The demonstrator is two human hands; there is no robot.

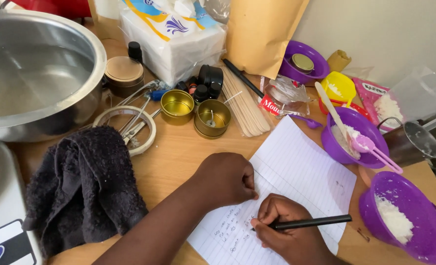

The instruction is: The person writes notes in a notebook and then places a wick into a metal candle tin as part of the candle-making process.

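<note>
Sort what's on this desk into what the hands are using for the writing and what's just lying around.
In use: black pen in right hand; lined paper under left hand.

Lying about: dark towel, gold tins, wooden sticks, purple bowls, steel basin.

- Lined paper sheet (296, 172): white, ruled in fine pale lines, single loose leaf. Lies flat on the wooden tabletop, turned at a slant so that its far corner points toward the bundle of wooden sticks. Several short lines of dark handwriting sit near the lower left part; the rest is blank. Its left edge lies under a closed fist.
- Pen (308, 223): slim, black, straight barrel. Held almost level across the lower part of the sheet, tip at the written lines, blunt end pointing right toward the purple bowl of white flakes.
</note>
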